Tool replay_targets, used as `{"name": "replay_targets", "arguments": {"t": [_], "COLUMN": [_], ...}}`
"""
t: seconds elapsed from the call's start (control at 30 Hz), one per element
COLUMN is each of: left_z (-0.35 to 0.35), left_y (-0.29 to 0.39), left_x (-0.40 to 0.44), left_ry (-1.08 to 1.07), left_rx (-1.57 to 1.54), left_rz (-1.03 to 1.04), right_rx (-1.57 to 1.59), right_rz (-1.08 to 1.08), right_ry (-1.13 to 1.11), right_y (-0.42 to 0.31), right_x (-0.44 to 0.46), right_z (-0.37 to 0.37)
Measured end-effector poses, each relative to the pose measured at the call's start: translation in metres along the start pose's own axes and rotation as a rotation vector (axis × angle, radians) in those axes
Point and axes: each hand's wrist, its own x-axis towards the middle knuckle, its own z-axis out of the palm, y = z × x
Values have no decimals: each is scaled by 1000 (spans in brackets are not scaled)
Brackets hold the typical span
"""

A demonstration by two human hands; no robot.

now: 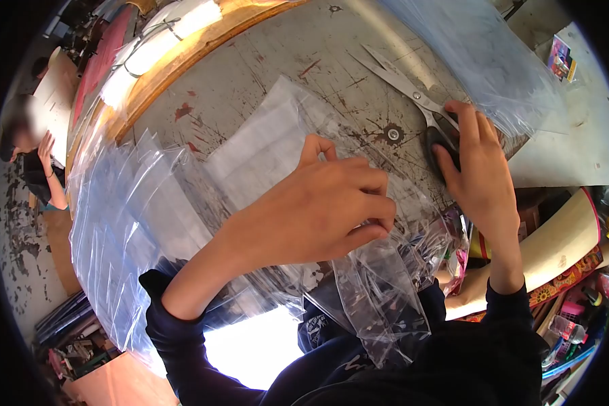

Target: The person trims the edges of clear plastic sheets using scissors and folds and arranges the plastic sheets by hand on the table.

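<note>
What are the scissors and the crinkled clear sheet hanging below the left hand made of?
Scissors: the blades look silvery and fairly smooth, so probably steel; the dark handles are likely plastic.
Clear sheet: see-through, glossy, with creases and bright highlights, suggesting plastic film; which plastic, I can't tell.

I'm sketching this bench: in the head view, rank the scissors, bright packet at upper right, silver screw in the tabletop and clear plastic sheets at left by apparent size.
1. Clear plastic sheets
2. Scissors, handles partly hidden by the right hand
3. Bright packet
4. Silver screw
</note>
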Motion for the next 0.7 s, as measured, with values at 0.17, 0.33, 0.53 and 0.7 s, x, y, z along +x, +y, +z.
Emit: {"name": "replay_targets", "arguments": {"t": [0.17, 0.33, 0.53, 0.7], "left_z": [-1, -4, -2, 5], "left_y": [2, 3, 7, 8], "left_x": [1, 0, 2, 4], "left_ry": [55, 114, 246, 360], "left_rx": [103, 100, 134, 362], "left_rz": [-56, -64, -115, -191], "right_rx": [-323, 434, 519, 463], "right_rz": [-153, -175, -38, -135], "right_ry": [119, -270, -318, -312], "right_y": [-24, -46, -58, -56], "right_x": [-17, -44, -55, -50], "right_z": [-9, -31, -1, -1]}}
